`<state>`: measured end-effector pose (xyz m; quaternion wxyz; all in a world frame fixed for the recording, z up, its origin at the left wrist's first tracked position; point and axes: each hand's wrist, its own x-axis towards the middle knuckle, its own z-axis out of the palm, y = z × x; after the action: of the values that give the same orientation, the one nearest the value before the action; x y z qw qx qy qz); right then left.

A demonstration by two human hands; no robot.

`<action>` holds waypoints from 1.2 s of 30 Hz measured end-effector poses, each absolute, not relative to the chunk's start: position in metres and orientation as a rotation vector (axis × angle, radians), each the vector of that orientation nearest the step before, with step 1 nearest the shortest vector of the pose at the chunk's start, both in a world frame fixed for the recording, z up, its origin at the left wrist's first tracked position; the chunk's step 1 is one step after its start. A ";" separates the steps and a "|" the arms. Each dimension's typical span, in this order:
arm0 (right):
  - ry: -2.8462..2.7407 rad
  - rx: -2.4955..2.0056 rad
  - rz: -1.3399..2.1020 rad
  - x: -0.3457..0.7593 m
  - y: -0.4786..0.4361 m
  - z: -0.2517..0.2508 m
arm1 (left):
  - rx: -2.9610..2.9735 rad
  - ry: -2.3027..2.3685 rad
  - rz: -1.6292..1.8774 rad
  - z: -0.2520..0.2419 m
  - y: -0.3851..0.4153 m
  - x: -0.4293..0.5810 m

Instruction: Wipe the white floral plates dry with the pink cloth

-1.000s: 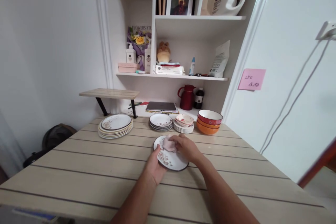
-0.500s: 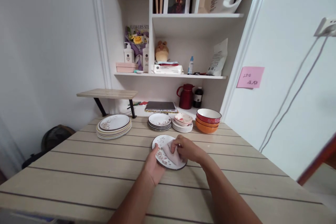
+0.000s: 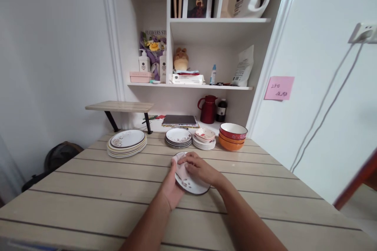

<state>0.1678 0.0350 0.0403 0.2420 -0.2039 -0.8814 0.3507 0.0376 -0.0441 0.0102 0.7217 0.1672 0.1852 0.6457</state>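
Note:
A white plate (image 3: pixel 194 185) with a dark rim and a brown flower print is tilted above the table in front of me. My left hand (image 3: pixel 172 186) grips its left edge, thumb on top and the other fingers hidden underneath. Pressed on the plate's upper left part is a pale pinkish cloth (image 3: pixel 182 170). My right hand (image 3: pixel 200 168) holds this cloth against the surface with bent fingers, covering part of the plate. Just behind stands a stack of small dark-rimmed plates (image 3: pixel 178 136).
A stack of larger plates (image 3: pixel 127 141) sits at the left, near a small raised shelf (image 3: pixel 120 106). Saucers (image 3: pixel 204 143) carry a small patterned dish (image 3: pixel 205 134). Red and orange bowls (image 3: pixel 232 137) are stacked at the right. Behind stand a red jug (image 3: pixel 208 110) and a dark bottle (image 3: pixel 221 110).
My right hand has moved the cloth left and up across the plate, from its right side to the upper left. The left hand keeps its hold on the edge.

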 end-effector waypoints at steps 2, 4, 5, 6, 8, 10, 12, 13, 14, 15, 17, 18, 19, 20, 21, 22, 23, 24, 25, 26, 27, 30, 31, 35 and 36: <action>-2.482 -0.555 1.022 0.172 0.035 0.042 | 0.378 0.373 1.422 0.010 -0.044 0.038; -2.517 -0.574 1.018 0.170 0.035 0.040 | 0.385 0.366 1.415 0.009 -0.044 0.038; -2.498 -0.611 0.978 0.167 0.035 0.038 | 0.387 0.375 1.413 0.008 -0.044 0.038; -2.463 -0.659 0.917 0.162 0.034 0.036 | 0.386 0.391 1.418 0.008 -0.043 0.037; -2.380 -0.756 0.777 0.152 0.033 0.031 | 0.373 0.433 1.438 0.007 -0.042 0.037; -2.338 -0.832 0.672 0.147 0.035 0.028 | 0.353 0.468 1.447 0.007 -0.042 0.037; -2.331 -0.911 0.618 0.149 0.039 0.028 | 0.335 0.487 1.452 0.007 -0.042 0.037; -2.330 -0.967 0.604 0.154 0.041 0.028 | 0.328 0.491 1.454 0.007 -0.043 0.038; -2.334 -1.025 0.597 0.160 0.044 0.030 | 0.324 0.494 1.458 0.008 -0.043 0.038; -2.346 -1.079 0.594 0.167 0.047 0.032 | 0.320 0.499 1.462 0.009 -0.044 0.039; -2.402 -1.165 0.605 0.183 0.051 0.036 | 0.315 0.515 1.463 0.010 -0.046 0.040; -2.445 -1.187 0.619 0.189 0.051 0.039 | 0.312 0.523 1.460 0.010 -0.047 0.040; -2.500 -1.191 0.641 0.195 0.051 0.042 | 0.307 0.529 1.456 0.011 -0.048 0.040; -2.561 -1.174 0.671 0.200 0.050 0.046 | 0.303 0.528 1.449 0.011 -0.048 0.040; -2.622 -1.144 0.713 0.203 0.048 0.049 | 0.301 0.521 1.442 0.011 -0.049 0.040; -2.679 -1.102 0.771 0.205 0.046 0.052 | 0.302 0.506 1.434 0.010 -0.049 0.040; -2.724 -1.053 0.839 0.205 0.044 0.054 | 0.305 0.486 1.426 0.010 -0.048 0.039; -2.754 -0.998 0.909 0.203 0.041 0.056 | 0.311 0.466 1.417 0.009 -0.048 0.039; -2.767 -0.932 0.969 0.200 0.039 0.056 | 0.320 0.450 1.409 0.008 -0.047 0.038; -2.765 -0.855 1.009 0.195 0.036 0.056 | 0.331 0.439 1.399 0.008 -0.047 0.038; -2.748 -0.770 1.021 0.189 0.034 0.054 | 0.342 0.433 1.387 0.007 -0.046 0.037; -2.614 -0.624 0.900 0.166 0.028 0.045 | 0.360 0.424 1.365 0.004 -0.043 0.035; -2.540 -0.672 0.815 0.158 0.026 0.041 | 0.357 0.421 1.367 0.004 -0.042 0.035; -2.386 -0.998 0.539 0.143 0.030 0.030 | 0.327 0.447 1.425 0.001 -0.041 0.035; -2.375 -1.053 0.506 0.145 0.032 0.029 | 0.321 0.452 1.432 0.001 -0.041 0.035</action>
<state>0.1447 0.0325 0.0292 0.2450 -0.3856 -0.8700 0.1852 0.0351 -0.0413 0.0011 0.7195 0.1452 0.2046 0.6476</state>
